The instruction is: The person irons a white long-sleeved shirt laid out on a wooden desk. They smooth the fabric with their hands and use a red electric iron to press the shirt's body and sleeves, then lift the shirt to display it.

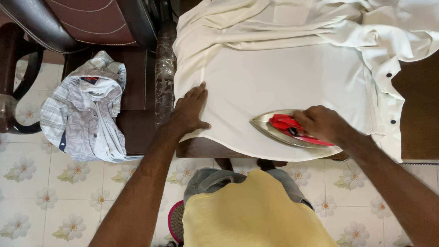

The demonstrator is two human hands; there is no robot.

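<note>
A small red-and-dark collar label (pixel 90 80) shows inside the crumpled plaid shirt (pixel 82 114) at left.

A shirt (pixel 283 77) is spread flat on a table (pixel 418 123). One sleeve is bunched up at the far right end. An iron (pixel 286 130) is set on the shirt, close to the near edge. The iron's handle is held by the right hand (pixel 322 123). The left hand (pixel 190 112) is laid flat on the shirt's left edge, well to the left of the iron. A stool (pixel 137 91) is placed left of the table. A heap of clothes (pixel 87 110) is piled on the stool and hangs over its left side. Part of a chair (pixel 87 20) is seen behind the stool.
</note>
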